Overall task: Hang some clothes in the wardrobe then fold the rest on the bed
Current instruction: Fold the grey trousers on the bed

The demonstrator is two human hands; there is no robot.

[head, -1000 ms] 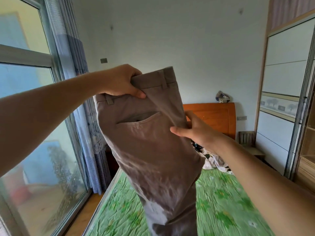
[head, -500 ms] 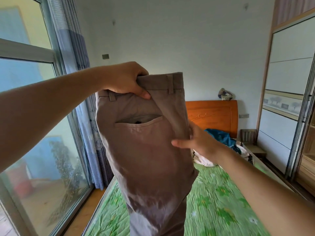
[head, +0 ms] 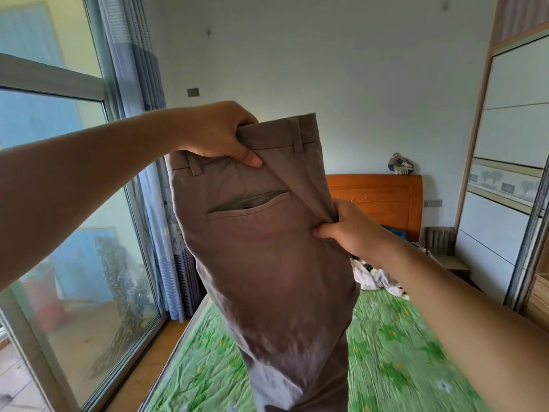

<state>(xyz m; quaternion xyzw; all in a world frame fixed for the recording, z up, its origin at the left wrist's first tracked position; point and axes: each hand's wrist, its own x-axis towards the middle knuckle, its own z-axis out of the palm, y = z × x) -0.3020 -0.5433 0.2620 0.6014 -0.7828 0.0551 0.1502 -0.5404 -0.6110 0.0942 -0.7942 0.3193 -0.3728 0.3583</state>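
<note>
Left grip clamped on trousers waistband at 11 o'clock, right grip pinching edge at 3 o'clock; dangling legs could twist, giving a crooked fold.

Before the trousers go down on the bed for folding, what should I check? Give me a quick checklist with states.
1. Left hand grips the waistband of the trousers: ok.
2. Right hand pinches the side edge below the waistband: ok.
3. Legs aligned down to the hems: cannot tell, the lower legs run out of frame.
4. Bare green cover on the bed beneath the trousers to lay them on: ok.
5. Clothes pile sits near the headboard, apart from that spot: ok.
6. Back pocket empty: cannot tell, it gapes but the inside is dark.
</note>
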